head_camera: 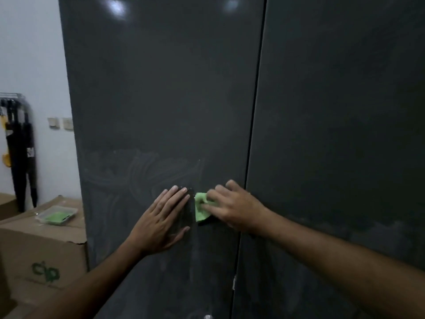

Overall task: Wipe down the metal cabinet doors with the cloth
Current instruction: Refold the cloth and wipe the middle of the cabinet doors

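Pressing a bunched green cloth [202,207] low on the left cabinet door [161,100], near its right edge, the right hand [234,207] grips it while the left hand [162,223] lies flat just beside, broad door surface above.

Only readable thing is a green logo [45,273], looks like "cip", printed on the front of the cardboard box [27,247] left of the cabinet; the line under it's too blurry.

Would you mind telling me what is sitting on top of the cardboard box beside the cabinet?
On the cardboard box lies a clear plastic tray with something green inside; what the green thing is cannot be told. The box's contents are hidden.
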